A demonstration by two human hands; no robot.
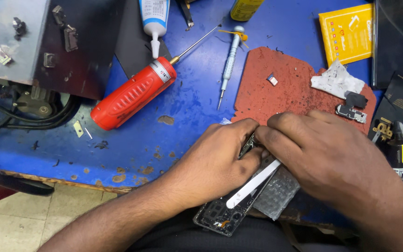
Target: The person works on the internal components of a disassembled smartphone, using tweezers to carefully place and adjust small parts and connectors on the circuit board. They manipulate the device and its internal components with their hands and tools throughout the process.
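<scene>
Even, fairly bright light falls from above onto my blue worktop [187,98], leaving only soft, short shadows under my left hand [220,158] and right hand [332,158]. The red screwdriver handle [131,93] shows a mild sheen. Focus is sharp throughout; the worktop's edges bend slightly toward the corners.

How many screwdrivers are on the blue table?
2. The big red screwdriver lies left of the middle, its thin tip pointing up and right. The small silver-blue screwdriver lies beside the red mat, tip pointing down. More could be hidden under the hands.
</scene>
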